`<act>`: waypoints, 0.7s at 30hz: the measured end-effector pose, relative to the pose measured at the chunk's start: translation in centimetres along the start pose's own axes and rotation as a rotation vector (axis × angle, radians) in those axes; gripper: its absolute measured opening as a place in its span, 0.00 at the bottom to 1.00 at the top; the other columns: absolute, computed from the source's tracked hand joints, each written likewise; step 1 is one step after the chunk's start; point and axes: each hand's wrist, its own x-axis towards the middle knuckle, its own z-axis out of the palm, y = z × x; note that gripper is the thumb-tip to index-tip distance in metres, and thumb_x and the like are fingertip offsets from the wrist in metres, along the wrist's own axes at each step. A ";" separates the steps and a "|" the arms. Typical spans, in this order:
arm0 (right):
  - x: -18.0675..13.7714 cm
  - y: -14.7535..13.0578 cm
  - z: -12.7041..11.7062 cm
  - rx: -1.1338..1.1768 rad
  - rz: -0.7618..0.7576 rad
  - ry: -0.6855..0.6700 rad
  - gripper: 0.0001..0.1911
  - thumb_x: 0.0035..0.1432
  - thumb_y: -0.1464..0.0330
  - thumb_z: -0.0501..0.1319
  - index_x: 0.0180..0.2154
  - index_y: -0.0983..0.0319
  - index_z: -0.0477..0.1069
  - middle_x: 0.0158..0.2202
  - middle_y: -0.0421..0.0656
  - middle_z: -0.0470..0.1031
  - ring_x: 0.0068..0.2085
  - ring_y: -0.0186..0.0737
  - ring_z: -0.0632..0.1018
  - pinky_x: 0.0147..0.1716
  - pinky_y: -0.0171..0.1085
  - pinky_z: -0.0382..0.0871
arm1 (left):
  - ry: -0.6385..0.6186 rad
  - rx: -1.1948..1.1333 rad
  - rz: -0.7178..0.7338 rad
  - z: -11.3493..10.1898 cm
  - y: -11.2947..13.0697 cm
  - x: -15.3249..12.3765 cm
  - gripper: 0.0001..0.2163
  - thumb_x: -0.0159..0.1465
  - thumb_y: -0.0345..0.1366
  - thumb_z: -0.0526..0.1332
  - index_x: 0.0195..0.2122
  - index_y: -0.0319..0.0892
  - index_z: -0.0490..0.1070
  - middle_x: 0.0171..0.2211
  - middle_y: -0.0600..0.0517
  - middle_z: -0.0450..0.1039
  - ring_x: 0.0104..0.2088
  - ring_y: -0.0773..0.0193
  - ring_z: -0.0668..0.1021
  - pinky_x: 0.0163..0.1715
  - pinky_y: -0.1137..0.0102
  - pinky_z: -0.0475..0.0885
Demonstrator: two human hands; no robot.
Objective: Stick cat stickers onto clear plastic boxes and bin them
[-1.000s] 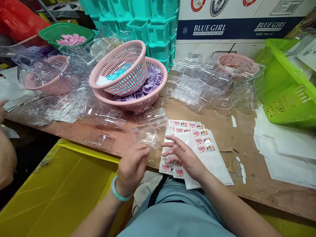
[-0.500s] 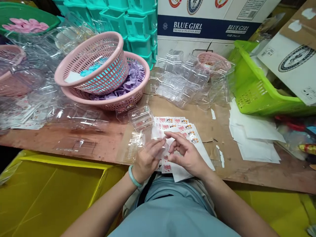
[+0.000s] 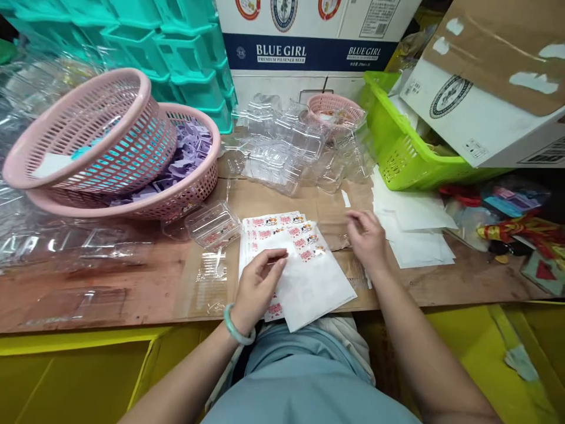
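My left hand (image 3: 261,285), with a pale green bangle at the wrist, hovers over the sticker sheets (image 3: 315,288). Its fingers are bent, with a small gap between thumb and forefinger and nothing visible between them. The sheets carry rows of red print and cartoon cats; a large part of the top one is bare white. Off to the right, above the cardboard, my right hand (image 3: 369,242) has its fingers curled together; anything in them is hidden. A clear plastic box (image 3: 214,225) lies just left of the sheets, with printed stickers showing through it.
Two stacked pink baskets (image 3: 198,176) with blue and purple pieces stand at left. Clear plastic boxes (image 3: 276,159) are heaped at the back, before a Blue Girl carton (image 3: 282,85). At right are a green basket (image 3: 397,153), white papers (image 3: 417,235) and turquoise trays (image 3: 189,59) behind left.
The clear plastic piece is gone from my left hand. My right hand has moved away to the right, over the cardboard. The camera view has shifted to the right.
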 end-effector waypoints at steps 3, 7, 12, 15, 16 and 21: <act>0.8 2.8 -1.5 -0.196 0.030 0.165 0.14 0.56 0.71 0.53 0.43 0.63 0.72 0.40 0.49 0.71 0.43 0.48 0.74 0.47 0.50 0.70 | 0.064 0.373 0.237 -1.2 -1.3 -0.4 0.11 0.63 0.40 0.60 0.44 0.44 0.73 0.44 0.46 0.74 0.45 0.57 0.76 0.47 0.62 0.72; -0.9 0.1 -2.3 -0.268 -0.137 0.166 0.31 0.53 0.71 0.59 0.59 0.64 0.60 0.56 0.57 0.63 0.59 0.55 0.64 0.60 0.55 0.58 | -0.043 0.780 0.506 -1.6 -1.6 0.3 0.18 0.63 0.36 0.60 0.55 0.44 0.66 0.58 0.42 0.65 0.59 0.50 0.66 0.59 0.52 0.61; -7.0 -4.4 -0.8 -0.147 -0.479 -0.458 0.37 0.57 0.59 0.63 0.64 0.57 0.53 0.63 0.51 0.61 0.65 0.56 0.59 0.63 0.58 0.55 | -0.044 1.056 0.405 -1.0 -0.7 2.7 0.34 0.57 0.42 0.66 0.62 0.40 0.56 0.56 0.38 0.65 0.57 0.43 0.66 0.55 0.48 0.61; -9.6 -4.3 0.5 -0.157 -0.387 -0.558 0.41 0.59 0.55 0.60 0.67 0.59 0.47 0.67 0.52 0.54 0.68 0.56 0.53 0.63 0.59 0.56 | -0.137 1.082 0.273 -1.1 -0.2 4.0 0.27 0.55 0.40 0.67 0.55 0.40 0.64 0.41 0.45 0.72 0.45 0.48 0.72 0.47 0.53 0.66; -10.0 -4.1 0.8 -0.162 -0.350 -0.550 0.41 0.60 0.55 0.60 0.67 0.60 0.45 0.68 0.52 0.52 0.68 0.55 0.52 0.63 0.59 0.56 | -0.172 1.050 0.258 -1.2 -0.1 4.3 0.20 0.56 0.39 0.66 0.49 0.40 0.68 0.37 0.47 0.72 0.42 0.51 0.73 0.45 0.56 0.67; -10.0 -3.8 1.1 -0.185 -0.324 -0.540 0.44 0.60 0.53 0.59 0.68 0.61 0.41 0.68 0.52 0.52 0.68 0.53 0.53 0.64 0.57 0.56 | -0.125 1.023 0.310 -1.3 0.3 5.7 0.21 0.55 0.41 0.66 0.48 0.41 0.68 0.47 0.44 0.69 0.50 0.49 0.70 0.50 0.56 0.64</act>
